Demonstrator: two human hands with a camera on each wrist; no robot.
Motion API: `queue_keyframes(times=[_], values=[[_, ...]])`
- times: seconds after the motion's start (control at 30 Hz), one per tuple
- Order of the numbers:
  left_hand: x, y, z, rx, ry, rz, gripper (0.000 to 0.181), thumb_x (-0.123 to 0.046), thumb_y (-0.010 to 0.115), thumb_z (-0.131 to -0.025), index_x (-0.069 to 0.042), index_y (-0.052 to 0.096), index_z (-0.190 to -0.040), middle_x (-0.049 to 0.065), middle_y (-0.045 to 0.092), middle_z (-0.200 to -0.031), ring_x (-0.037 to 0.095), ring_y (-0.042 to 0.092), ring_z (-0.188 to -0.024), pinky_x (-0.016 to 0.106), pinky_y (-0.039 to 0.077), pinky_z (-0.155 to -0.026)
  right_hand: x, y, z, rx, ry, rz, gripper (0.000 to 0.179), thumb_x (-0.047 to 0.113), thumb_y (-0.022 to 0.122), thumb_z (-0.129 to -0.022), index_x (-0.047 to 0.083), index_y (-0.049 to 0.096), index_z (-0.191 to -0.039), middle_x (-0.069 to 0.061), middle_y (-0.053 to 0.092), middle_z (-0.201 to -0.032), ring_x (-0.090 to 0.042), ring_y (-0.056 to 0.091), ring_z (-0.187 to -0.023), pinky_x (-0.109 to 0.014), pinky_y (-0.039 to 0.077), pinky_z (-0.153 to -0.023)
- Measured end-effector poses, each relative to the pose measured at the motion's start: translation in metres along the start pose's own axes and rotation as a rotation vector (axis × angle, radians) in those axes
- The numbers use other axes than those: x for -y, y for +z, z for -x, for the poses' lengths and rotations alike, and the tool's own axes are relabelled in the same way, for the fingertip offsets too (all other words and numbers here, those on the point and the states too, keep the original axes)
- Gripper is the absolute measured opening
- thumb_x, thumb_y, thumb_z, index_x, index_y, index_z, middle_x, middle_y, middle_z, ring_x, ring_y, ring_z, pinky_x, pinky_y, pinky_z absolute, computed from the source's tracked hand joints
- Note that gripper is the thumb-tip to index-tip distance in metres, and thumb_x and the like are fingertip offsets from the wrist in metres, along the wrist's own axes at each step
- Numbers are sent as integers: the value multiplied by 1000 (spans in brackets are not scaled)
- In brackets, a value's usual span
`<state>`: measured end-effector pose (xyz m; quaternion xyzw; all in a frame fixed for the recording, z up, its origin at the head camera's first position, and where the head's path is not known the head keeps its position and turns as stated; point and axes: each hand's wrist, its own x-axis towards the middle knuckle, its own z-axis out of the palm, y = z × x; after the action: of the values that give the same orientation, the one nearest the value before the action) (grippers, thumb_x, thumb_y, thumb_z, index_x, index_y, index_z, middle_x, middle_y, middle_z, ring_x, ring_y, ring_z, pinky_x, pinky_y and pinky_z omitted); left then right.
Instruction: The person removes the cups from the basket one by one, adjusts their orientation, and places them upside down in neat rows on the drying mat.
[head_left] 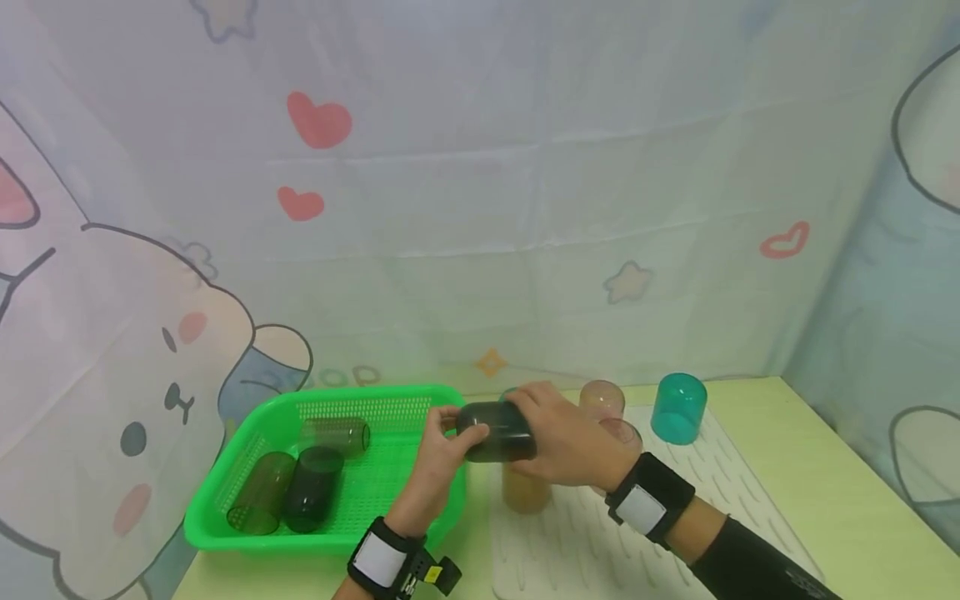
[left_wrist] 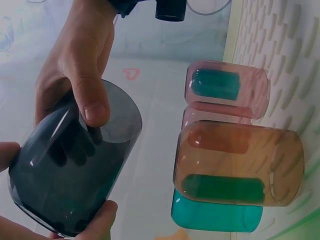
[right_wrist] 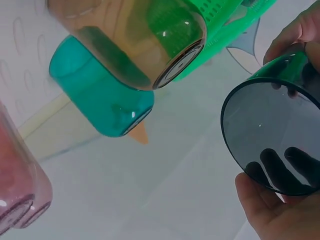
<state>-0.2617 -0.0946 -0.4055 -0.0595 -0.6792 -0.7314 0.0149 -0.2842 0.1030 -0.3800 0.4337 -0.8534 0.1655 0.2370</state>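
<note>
Printed fabric is hanging behind a pale yellow table; two hands are gripping one dark grey tumbler.
Left hand is pinching the tumbler's rounded base end between thumb and fingers; right hand is clasping the mouth end. Cylindrical, smooth and see-through, the tumbler is being held in the air just above an amber tumbler, its long axis running nearly level from left to right, its open mouth facing the right wrist. Whether its wall is glass or plastic cannot be told. Teal tumbler and pink tumblers are standing inverted on a white mat bearing raised oblong ridges. Perforated green basket at left is holding three tinted tumblers lying on their sides.
</note>
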Motion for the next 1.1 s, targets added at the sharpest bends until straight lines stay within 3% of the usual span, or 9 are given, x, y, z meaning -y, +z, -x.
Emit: queue_keyframes(times=[0.13,0.27,0.5,0.63,0.77,0.97,1.1], values=[[1,1,0,-18,-2,-9,53,-19,68,-83,0,35,-120,20,37,-122,24,48,-93,30,45,-79,0,1,-2,0,-34,49,63,30,80,-67,2,53,-117,-9,54,-112,-24,51,-103,-34,49,-84],[1,2,1,3,-4,-20,54,-20,67,-85,0,34,-123,21,36,-125,24,49,-95,33,45,-81,1,-1,-3,14,-46,77,62,32,79,-67,2,53,-115,-9,55,-109,-23,52,-99,-34,49,-82],[1,-3,2,106,19,-64,61,-26,66,-88,-1,29,-130,23,35,-131,31,50,-109,39,45,-89,0,-1,-1,27,-38,69,60,36,78,-68,4,53,-112,-6,55,-105,-20,52,-95,-31,50,-78],[-4,-14,2,167,51,-119,62,-29,63,-91,-1,30,-135,25,35,-134,39,44,-121,46,43,-95,-3,-4,3,33,27,30,56,35,78,-68,7,53,-109,-2,55,-102,-17,52,-94,-30,49,-77],[-13,-31,1,191,78,-254,58,-29,62,-92,-3,35,-136,24,38,-136,42,38,-126,52,40,-98,-7,-11,10,40,117,25,57,37,80,-66,10,53,-109,0,55,-99,-15,52,-92,-32,48,-76],[-25,-57,0,186,99,-583,59,-36,63,-92,-5,41,-136,18,42,-138,39,39,-127,52,38,-99,-23,-23,27,-51,128,23,63,37,85,-63,8,53,-108,0,56,-97,-14,53,-86,-34,47,-71],[-31,-68,2,172,75,-799,57,-44,61,-91,-9,47,-133,14,43,-137,35,45,-123,50,43,-92,-30,-33,40,-36,248,-50,67,31,86,-64,4,51,-114,-5,54,-103,-17,53,-89,-34,50,-71]])
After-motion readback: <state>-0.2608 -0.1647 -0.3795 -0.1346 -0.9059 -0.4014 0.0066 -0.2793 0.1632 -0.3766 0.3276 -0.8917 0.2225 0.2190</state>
